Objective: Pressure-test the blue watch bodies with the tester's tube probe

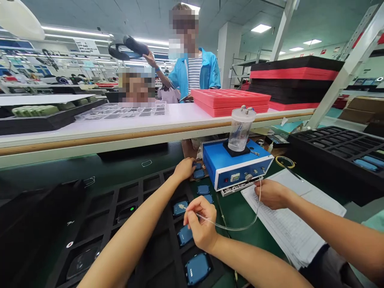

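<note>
Left forearm [141, 222] spanned the tray [160, 242], left hand [184, 170] lay at its far-right corner, grip unclear, and right hand [204, 224] pinched tubing [237, 229]!

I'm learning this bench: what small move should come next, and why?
Probably steady the right hand and guide the tip of the clear tube on the blue case: that hand pinches the tube, its tip points at that case, though contact is unclear, and the left hand is away by other blue cases.
</note>
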`<state>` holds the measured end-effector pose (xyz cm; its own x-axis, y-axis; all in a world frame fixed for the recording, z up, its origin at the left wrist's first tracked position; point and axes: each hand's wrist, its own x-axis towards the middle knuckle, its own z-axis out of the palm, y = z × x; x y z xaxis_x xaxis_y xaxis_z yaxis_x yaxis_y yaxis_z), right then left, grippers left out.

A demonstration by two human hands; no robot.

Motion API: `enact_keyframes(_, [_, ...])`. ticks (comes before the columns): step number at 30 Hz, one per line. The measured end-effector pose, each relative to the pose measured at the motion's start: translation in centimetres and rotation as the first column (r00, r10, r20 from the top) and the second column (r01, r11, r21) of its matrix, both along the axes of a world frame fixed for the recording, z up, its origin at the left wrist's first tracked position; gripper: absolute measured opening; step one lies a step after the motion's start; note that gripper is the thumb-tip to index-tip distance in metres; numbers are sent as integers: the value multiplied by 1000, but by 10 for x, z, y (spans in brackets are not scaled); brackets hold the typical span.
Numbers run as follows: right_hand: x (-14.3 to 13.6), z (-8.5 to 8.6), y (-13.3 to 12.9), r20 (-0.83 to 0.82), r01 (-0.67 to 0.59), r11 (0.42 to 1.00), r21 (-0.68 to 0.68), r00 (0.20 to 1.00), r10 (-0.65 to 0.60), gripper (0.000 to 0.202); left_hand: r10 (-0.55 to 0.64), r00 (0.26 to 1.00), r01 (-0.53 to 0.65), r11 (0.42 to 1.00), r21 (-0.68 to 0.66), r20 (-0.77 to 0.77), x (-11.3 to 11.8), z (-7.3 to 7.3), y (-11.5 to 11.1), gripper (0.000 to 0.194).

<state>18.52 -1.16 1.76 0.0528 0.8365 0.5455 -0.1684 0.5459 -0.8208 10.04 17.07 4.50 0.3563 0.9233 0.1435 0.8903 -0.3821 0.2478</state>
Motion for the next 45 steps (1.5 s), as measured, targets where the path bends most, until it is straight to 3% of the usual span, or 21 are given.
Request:
enact_keyframes(4, [-1, 0, 2, -23, -11, 1000, -18, 1000, 10, 3, -9, 1000, 6, 991, -131, -17, -1, -2, 25, 25])
enact_keyframes(8, [0, 1, 2, -28, -32, 998, -51, 999, 30, 3, 19, 1000, -18, 977, -210, 3, 0, 0, 30, 24])
enact_keyframes(13, [0, 4, 1, -27, -44, 998, -53, 999, 43, 3, 86, 982, -51, 979, -196, 171, -4, 3, 21, 21])
enact_keyframes(17, [0, 5, 1, -45, -41, 998, -45, 998, 39, 4, 126, 896, -70, 987, -146, 425, -17, 10, -9, 23])
enact_keyframes(24, [2, 5, -1, -39, -45, 998, -32, 998, 44, 7, 156, 603, 119, 952, -282, 782, -46, 17, -117, 30])
enact_keyframes(25, [2, 5, -1, -34, -48, 998, -32, 998, 46, 7, 201, 524, 147, 936, -320, 828, -49, 16, -131, 33])
enact_keyframes(29, [2, 4, -1, -16, -54, 998, -42, 998, 54, 8, 464, 82, 285, 837, -467, 882, -55, 7, -161, 40])
enact_keyframes(31, [2, 3, -1, -11, -51, 998, -47, 999, 51, 8, 478, 11, 319, 831, -456, 879, -56, 2, -165, 43])
enact_keyframes(35, [2, 0, 1, 9, -53, 995, -80, 999, 54, 8, 418, -5, 341, 855, -391, 908, -58, -1, -166, 45])
enact_keyframes(40, [2, -1, 1, -9, -59, 993, -101, 998, 59, 8, 365, 10, 431, 838, -334, 931, -60, -2, -170, 42])
enact_keyframes(45, [3, 0, 1, -27, -16, 991, -131, 1000, 13, 7, 258, 179, 432, 846, -312, 949, -64, -9, -169, 38])
